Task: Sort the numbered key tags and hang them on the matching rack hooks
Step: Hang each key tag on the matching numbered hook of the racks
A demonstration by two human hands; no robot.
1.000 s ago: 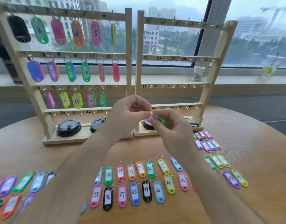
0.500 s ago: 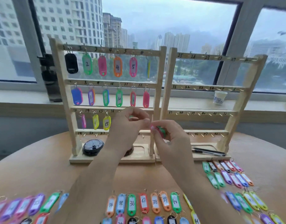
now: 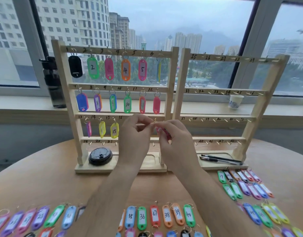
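Both hands were raised in front of the third rail of the left rack [image 3: 174, 82], very close together, with the fingertips almost meeting. The right hand [image 3: 176, 141] pinched a pink key tag [image 3: 162, 131] by its body. The left hand [image 3: 135, 134] pinched, as it seemed, the small metal ring [image 3: 155, 122] at the top of this tag, with its other fingers curled. I judged that this hold with two hands had a reason: the ring is loose and swings, so one hand steadied the tag while the other turned the ring toward the hook [image 3: 155, 119] just above the fingertips. The fingers hid the number on the tag, so I could not tell which hook it belonged to. The labels on this rail were readable only up to 16, and the hands covered the rest.

The two upper rails were full and tag 15 [image 3: 114, 130] hung on the third, so the filling apparently went in number order. The right rack [image 3: 260, 106] had only bare hooks. The other tags lay flat on the desk [image 3: 44, 177] in rows, such as the row of tags 35 to 40 [image 3: 155, 213], numbers facing up, probably so that the next one is found quickly
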